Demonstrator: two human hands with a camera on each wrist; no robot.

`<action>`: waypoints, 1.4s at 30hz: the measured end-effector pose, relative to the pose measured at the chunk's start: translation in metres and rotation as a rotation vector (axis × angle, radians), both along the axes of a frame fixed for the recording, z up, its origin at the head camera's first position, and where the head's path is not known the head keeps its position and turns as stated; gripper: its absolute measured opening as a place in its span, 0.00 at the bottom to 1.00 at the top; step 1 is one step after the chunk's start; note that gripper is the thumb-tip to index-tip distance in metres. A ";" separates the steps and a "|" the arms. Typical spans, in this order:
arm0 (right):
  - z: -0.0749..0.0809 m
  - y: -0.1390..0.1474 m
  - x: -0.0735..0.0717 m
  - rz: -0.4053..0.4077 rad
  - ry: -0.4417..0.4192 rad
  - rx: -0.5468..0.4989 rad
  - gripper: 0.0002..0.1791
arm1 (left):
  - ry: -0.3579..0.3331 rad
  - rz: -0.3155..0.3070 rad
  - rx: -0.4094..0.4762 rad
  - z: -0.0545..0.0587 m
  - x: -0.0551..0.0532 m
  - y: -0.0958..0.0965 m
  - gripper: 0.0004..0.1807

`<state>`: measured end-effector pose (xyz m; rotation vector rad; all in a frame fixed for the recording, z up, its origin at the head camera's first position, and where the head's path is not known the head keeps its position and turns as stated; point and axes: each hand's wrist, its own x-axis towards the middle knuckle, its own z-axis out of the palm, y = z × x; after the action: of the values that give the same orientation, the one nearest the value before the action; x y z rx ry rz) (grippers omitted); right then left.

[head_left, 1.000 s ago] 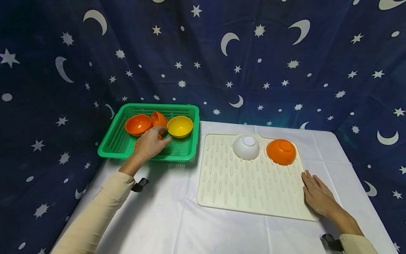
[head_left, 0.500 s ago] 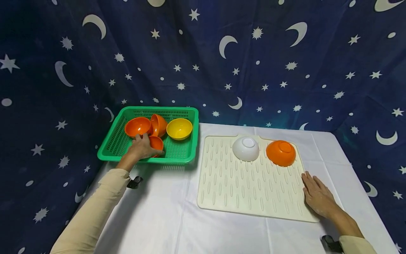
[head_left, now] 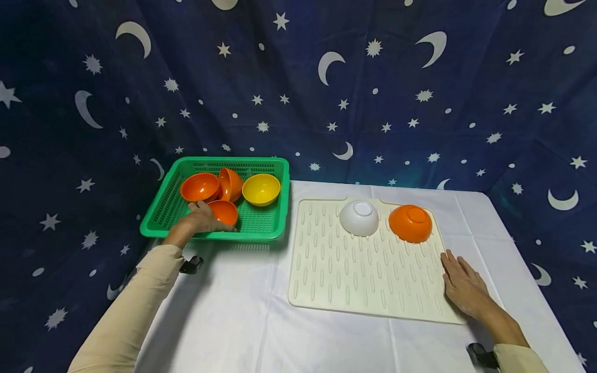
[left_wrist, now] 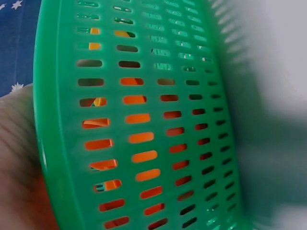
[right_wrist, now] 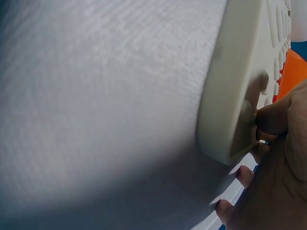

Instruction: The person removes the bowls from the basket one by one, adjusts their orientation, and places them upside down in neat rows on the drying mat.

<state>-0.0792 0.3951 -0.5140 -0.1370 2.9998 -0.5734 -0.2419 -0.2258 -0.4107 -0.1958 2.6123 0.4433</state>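
Note:
In the head view my left hand (head_left: 201, 218) reaches over the front rim of the green basket (head_left: 261, 236). It holds the front orange bowl (head_left: 225, 211), with the fingers round its left side and the thumb along its front. In the left wrist view the basket wall (left_wrist: 144, 110) hides most of that grip, and orange shows through the slots. My right hand (head_left: 466, 286) rests flat with straight fingers on the right edge of the cream draining mat (head_left: 354, 274). In the right wrist view the thumb (right_wrist: 274, 117) lies at the mat's edge.
Inside the basket are another orange bowl (head_left: 199, 187), a tilted orange bowl (head_left: 231, 185) and a yellow bowl (head_left: 261, 190). Upside down on the mat's back part sit a white bowl (head_left: 359, 218) and an orange bowl (head_left: 410, 224). A starry curtain (head_left: 298, 77) hangs behind the table.
My left hand has moved left and down from above the basket's middle to the front orange bowl, its fingers going round the bowl's left side. The right hand stays at the mat's edge.

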 end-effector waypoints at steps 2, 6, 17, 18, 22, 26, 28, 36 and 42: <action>0.000 0.000 -0.001 -0.005 -0.007 -0.002 0.30 | 0.019 0.009 -0.006 -0.001 0.000 -0.001 0.72; 0.001 -0.001 -0.002 -0.013 -0.017 -0.001 0.30 | 0.108 0.030 -0.027 -0.002 0.001 -0.004 0.70; -0.001 -0.002 0.000 -0.024 -0.007 -0.005 0.30 | 0.308 0.028 0.036 -0.007 0.006 -0.011 0.59; -0.001 -0.001 0.000 -0.027 -0.005 -0.005 0.30 | 0.318 0.028 0.040 -0.007 0.006 -0.011 0.58; -0.001 -0.001 -0.001 -0.033 -0.009 -0.011 0.30 | 0.336 0.042 0.073 -0.007 0.005 -0.010 0.59; -0.002 -0.001 0.000 -0.030 0.006 -0.015 0.30 | 0.338 0.079 0.135 -0.008 0.006 -0.010 0.62; -0.003 -0.001 0.000 -0.028 0.023 -0.011 0.30 | 0.356 0.084 0.170 -0.008 0.006 -0.011 0.62; -0.005 -0.002 -0.001 -0.032 0.036 -0.006 0.30 | 0.441 0.053 0.242 -0.012 0.007 -0.012 0.58; -0.010 -0.001 0.000 -0.023 0.047 -0.016 0.30 | 0.438 0.064 0.222 -0.010 0.012 -0.014 0.55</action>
<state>-0.0789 0.3945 -0.5243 -0.1194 3.0463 -0.6054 -0.2302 -0.2399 -0.4209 -0.1178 2.9539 0.8789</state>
